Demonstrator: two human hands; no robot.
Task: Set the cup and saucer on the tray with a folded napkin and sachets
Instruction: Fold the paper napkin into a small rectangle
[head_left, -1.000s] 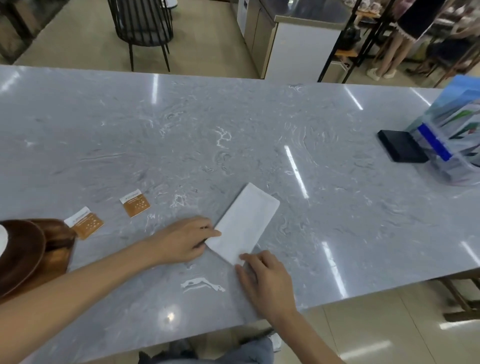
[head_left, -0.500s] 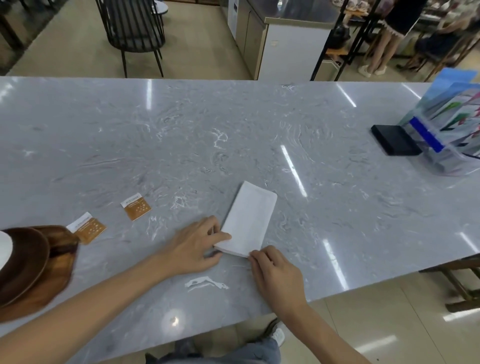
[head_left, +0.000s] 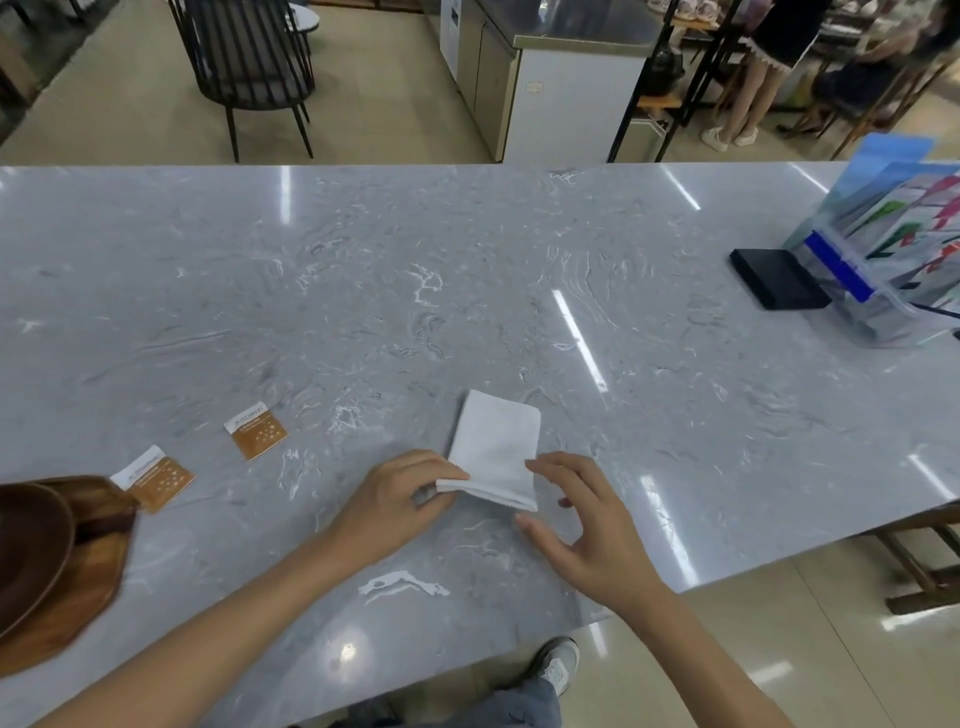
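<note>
A white folded napkin (head_left: 493, 449) lies on the grey marble counter (head_left: 467, 291). My left hand (head_left: 400, 499) pinches its near left corner between thumb and fingers. My right hand (head_left: 582, 525) hovers at the napkin's near right edge with fingers spread and relaxed, holding nothing. Two orange-and-white sachets lie to the left, one (head_left: 256, 430) farther out and one (head_left: 154, 479) beside the wooden tray (head_left: 62, 608). A dark brown saucer (head_left: 31, 545) rests on the tray at the left edge. The cup is out of sight.
A black flat box (head_left: 779, 278) and a clear stand of leaflets (head_left: 883, 249) sit at the far right of the counter. Behind the counter are a black chair (head_left: 244, 67), a cabinet (head_left: 566, 78) and a person's legs (head_left: 743, 104).
The napkin has turned from a slant to nearly straight and looks shorter, its near end doubled up. My right hand has lifted off its corner and opened beside it.
</note>
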